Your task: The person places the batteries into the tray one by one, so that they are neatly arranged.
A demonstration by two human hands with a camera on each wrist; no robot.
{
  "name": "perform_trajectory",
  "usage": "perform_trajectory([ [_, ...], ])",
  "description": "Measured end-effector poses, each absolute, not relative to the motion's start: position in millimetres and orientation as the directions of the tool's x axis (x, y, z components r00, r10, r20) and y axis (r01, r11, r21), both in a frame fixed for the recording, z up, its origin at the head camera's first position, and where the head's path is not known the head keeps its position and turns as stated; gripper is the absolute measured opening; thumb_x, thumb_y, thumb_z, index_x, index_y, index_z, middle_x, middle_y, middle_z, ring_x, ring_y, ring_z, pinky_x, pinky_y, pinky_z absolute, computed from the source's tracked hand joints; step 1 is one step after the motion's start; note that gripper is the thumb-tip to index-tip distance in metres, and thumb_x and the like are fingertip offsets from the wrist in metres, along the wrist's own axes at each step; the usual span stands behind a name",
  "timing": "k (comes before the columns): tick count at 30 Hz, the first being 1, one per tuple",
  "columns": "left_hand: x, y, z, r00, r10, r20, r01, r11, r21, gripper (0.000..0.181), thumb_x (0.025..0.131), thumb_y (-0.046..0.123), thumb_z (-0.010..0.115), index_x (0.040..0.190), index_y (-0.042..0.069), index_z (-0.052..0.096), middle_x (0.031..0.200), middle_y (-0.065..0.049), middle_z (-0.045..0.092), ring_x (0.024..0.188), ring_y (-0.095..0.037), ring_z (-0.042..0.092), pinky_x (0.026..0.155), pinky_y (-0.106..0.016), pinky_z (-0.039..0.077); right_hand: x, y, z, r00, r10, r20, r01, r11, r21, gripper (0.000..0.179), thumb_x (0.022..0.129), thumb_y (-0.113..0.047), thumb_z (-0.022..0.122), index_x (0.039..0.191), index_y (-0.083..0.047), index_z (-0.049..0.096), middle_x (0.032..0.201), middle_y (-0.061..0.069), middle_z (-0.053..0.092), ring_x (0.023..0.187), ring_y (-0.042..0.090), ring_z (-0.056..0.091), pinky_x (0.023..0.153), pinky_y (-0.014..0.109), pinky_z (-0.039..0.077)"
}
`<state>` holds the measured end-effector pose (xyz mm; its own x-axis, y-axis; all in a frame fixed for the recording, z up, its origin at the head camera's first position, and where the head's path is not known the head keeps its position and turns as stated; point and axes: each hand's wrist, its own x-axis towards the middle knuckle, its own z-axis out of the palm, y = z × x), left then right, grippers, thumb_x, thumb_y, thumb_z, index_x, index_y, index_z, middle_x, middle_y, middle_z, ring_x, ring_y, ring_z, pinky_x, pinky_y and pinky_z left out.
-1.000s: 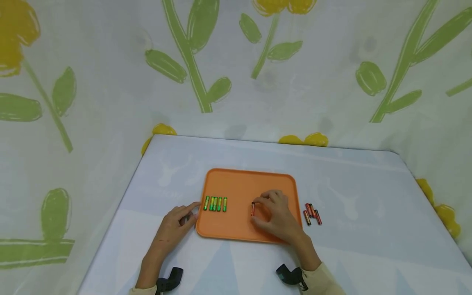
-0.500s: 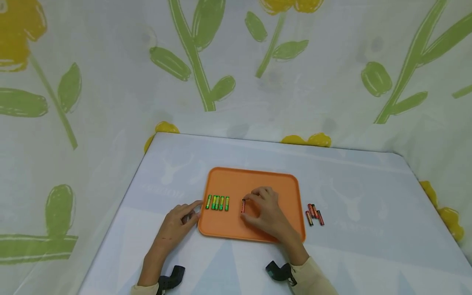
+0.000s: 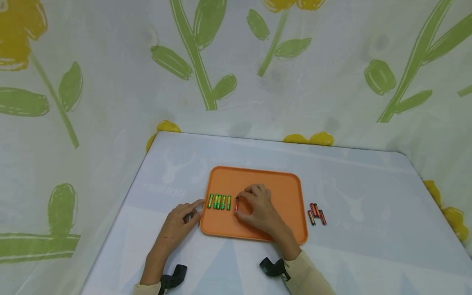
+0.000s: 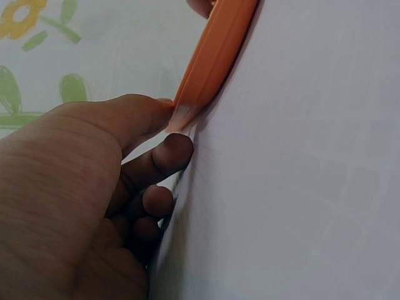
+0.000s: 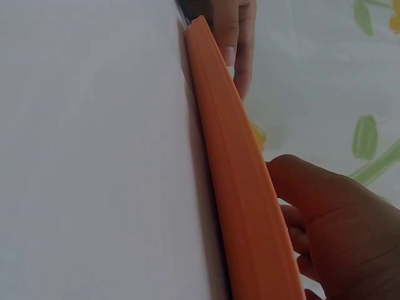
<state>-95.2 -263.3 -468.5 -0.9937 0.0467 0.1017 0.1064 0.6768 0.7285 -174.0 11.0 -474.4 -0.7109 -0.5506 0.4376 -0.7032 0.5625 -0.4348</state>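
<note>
Several green-and-yellow batteries (image 3: 219, 202) lie in an upright row on the left part of an orange tray (image 3: 254, 229). To the right of that row, my right hand (image 3: 259, 209) holds a red battery (image 3: 237, 203) by its two ends between thumb and index finger. In the right wrist view the tray's raised wall (image 5: 234, 162) hides this battery, and only part of the right hand (image 5: 340, 219) shows. My left hand (image 3: 176, 225) rests at the tray's left edge, thumb and index finger touching it. In the left wrist view the left thumb (image 4: 140, 119) meets the rim, with the other fingers loosely bent below.
Several red batteries (image 3: 317, 214) lie in a loose group on the table right of the tray. The table (image 3: 368, 205) has a pale patterned cover. Behind it hangs a white cloth (image 3: 121, 82) printed with flowers. Black devices (image 3: 272, 267) are strapped at both wrists.
My right hand has slid left across the tray with the red battery, bringing it close to the green row. The left hand has stayed at the tray's edge. The head view has shifted slightly.
</note>
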Motion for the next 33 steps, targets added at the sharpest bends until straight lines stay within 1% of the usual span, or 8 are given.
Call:
perform_trajectory([
  [7, -92, -263, -472, -0.997, 0.033, 0.068, 0.071, 0.693, 0.717, 0.039, 0.096, 0.018, 0.07, 0.135, 0.021, 0.066, 0.077, 0.014, 0.052, 0.071, -0.009, 0.043, 0.063, -0.026, 0.039, -175, 9, -481, -0.725, -0.554, 0.41, -0.689, 0.579, -0.436, 0.037, 0.08, -0.035, 0.083, 0.108, -0.015, 0.071, 0.111, 0.001, 0.052, 0.108, 0.023, 0.043, 0.088, 0.045, 0.03],
  [13, -93, -263, -473, -0.995, 0.044, 0.093, 0.098, 0.684, 0.723, 0.039, 0.096, 0.02, 0.07, 0.135, 0.022, 0.066, 0.078, 0.014, 0.053, 0.071, -0.009, 0.044, 0.063, -0.026, 0.04, -175, 7, -480, -0.719, -0.549, 0.426, -0.694, 0.578, -0.428, 0.038, 0.079, -0.034, 0.085, 0.108, -0.014, 0.07, 0.112, 0.002, 0.053, 0.109, 0.024, 0.043, 0.088, 0.046, 0.03],
  [18, -95, -264, -475, -0.993, 0.047, 0.104, 0.108, 0.684, 0.721, 0.039, 0.096, 0.022, 0.071, 0.135, 0.023, 0.066, 0.078, 0.015, 0.053, 0.071, -0.009, 0.043, 0.063, -0.027, 0.04, -176, 6, -478, -0.73, -0.552, 0.402, -0.683, 0.583, -0.44, 0.039, 0.08, -0.033, 0.085, 0.11, -0.014, 0.071, 0.112, 0.003, 0.053, 0.11, 0.025, 0.044, 0.089, 0.047, 0.03],
  [27, -95, -264, -477, -0.994, 0.044, 0.102, 0.104, 0.692, 0.714, 0.039, 0.096, 0.022, 0.07, 0.135, 0.023, 0.066, 0.078, 0.015, 0.053, 0.071, -0.008, 0.043, 0.064, -0.027, 0.039, -173, 10, -477, -0.73, -0.564, 0.386, -0.683, 0.604, -0.411, 0.045, 0.081, -0.036, 0.085, 0.116, -0.012, 0.07, 0.114, 0.004, 0.052, 0.11, 0.025, 0.043, 0.087, 0.045, 0.03],
  [33, -96, -266, -477, -0.989, 0.063, 0.131, 0.138, 0.683, 0.718, 0.039, 0.096, 0.021, 0.071, 0.134, 0.022, 0.066, 0.078, 0.015, 0.053, 0.071, -0.008, 0.043, 0.064, -0.027, 0.04, -169, 18, -472, -0.753, -0.553, 0.357, -0.658, 0.623, -0.423, 0.045, 0.082, -0.035, 0.083, 0.118, -0.011, 0.069, 0.115, 0.004, 0.051, 0.112, 0.025, 0.042, 0.089, 0.046, 0.03],
])
